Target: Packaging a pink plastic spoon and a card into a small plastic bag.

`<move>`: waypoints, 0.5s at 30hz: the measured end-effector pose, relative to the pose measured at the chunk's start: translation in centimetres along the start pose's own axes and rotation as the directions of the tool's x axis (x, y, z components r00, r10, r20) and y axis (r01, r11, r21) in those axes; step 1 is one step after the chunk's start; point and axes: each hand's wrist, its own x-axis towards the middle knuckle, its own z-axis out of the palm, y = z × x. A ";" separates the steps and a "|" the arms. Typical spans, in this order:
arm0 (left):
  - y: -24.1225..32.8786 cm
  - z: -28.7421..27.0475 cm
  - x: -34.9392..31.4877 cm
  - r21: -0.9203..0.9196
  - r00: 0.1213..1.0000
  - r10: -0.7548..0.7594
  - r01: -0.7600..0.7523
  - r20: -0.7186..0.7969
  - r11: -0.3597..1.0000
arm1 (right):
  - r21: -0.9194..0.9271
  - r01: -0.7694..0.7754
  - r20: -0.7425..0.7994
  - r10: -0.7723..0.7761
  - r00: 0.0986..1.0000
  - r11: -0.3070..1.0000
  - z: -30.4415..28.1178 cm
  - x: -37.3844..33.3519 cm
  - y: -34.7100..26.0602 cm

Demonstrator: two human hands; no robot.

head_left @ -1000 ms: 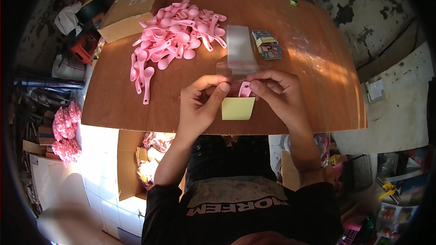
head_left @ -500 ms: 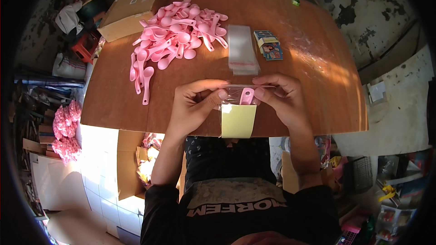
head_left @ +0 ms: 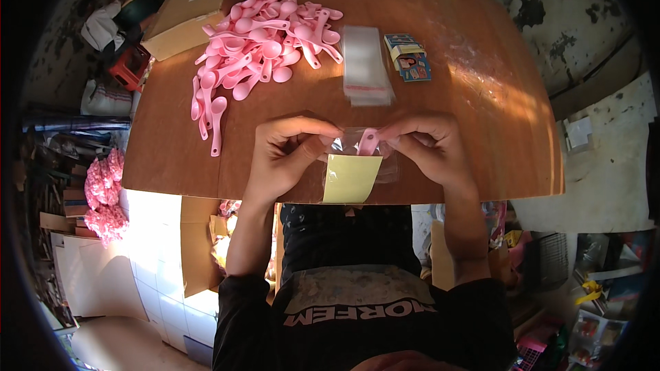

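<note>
as two hands (head_left: 285, 158) (head_left: 434, 150) pinch one bag (head_left: 388, 168), one spoon (head_left: 368, 141) (pink) shows.

Lots of pink here tbh: the spoon pile (head_left: 271, 50) upper left of centre is all one candy shade, and the single spoon (head_left: 369, 141) mid-frame matches. Card (head_left: 352, 178) just below that is plain pale yellow. Bag stack (head_left: 361, 62), upper middle, is milky clear with a thin reddish stripe. Small packs (head_left: 415, 69) right of it are mostly blue plus pale yellow. Table's (head_left: 172, 158) reddish brown, upper-left box (head_left: 179, 34) tan, bottom-centre shirt (head_left: 254, 316) black with pale lettering.
</note>
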 end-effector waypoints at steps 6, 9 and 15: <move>0.1 0.1 0.0 -0.097 0.999 -0.033 0.033 0.005 0.995 | 0.035 0.026 0.035 -0.027 0.999 0.999 0.1 -0.3 0.0; 0.1 0.7 0.0 0.009 1.000 -0.015 0.015 -0.007 1.000 | 0.146 0.039 0.026 -0.043 0.999 0.988 0.7 -0.6 0.2; -0.1 0.9 -0.5 0.019 0.999 0.025 -0.025 -0.041 1.000 | -0.062 0.105 0.001 -0.105 0.994 0.993 1.3 -0.8 0.3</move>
